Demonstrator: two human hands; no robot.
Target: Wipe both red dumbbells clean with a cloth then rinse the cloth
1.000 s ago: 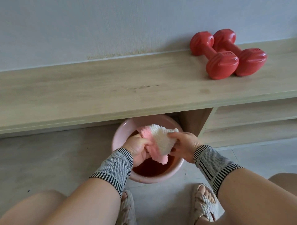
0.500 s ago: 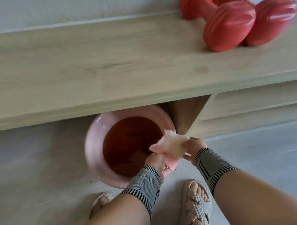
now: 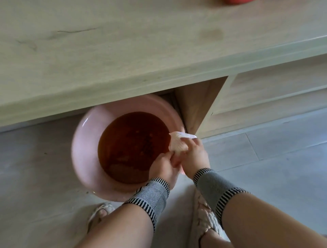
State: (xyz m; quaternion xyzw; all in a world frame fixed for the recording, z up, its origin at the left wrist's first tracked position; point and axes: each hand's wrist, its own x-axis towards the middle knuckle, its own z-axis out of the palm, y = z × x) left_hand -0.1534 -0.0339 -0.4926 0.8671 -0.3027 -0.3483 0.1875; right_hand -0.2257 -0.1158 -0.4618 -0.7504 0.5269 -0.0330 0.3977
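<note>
The white and pink cloth (image 3: 178,143) is bunched between both hands over the right rim of the pink basin (image 3: 85,152), which holds dark reddish-brown water. My left hand (image 3: 163,168) grips its lower end. My right hand (image 3: 193,155) grips the upper part, and a white corner sticks out above the fingers. Only a sliver of one red dumbbell (image 3: 236,1) shows at the top edge, on the wooden bench top (image 3: 123,44).
The basin sits on the grey tiled floor (image 3: 274,159), partly under the bench's overhang. A wooden upright panel (image 3: 196,106) and low shelves stand right of it. My sandalled feet (image 3: 205,217) are just below the basin.
The view has tilted down, so the dumbbells have nearly left the frame. Both hands have drawn together around the cloth at the basin's right rim, bunching it tighter.
</note>
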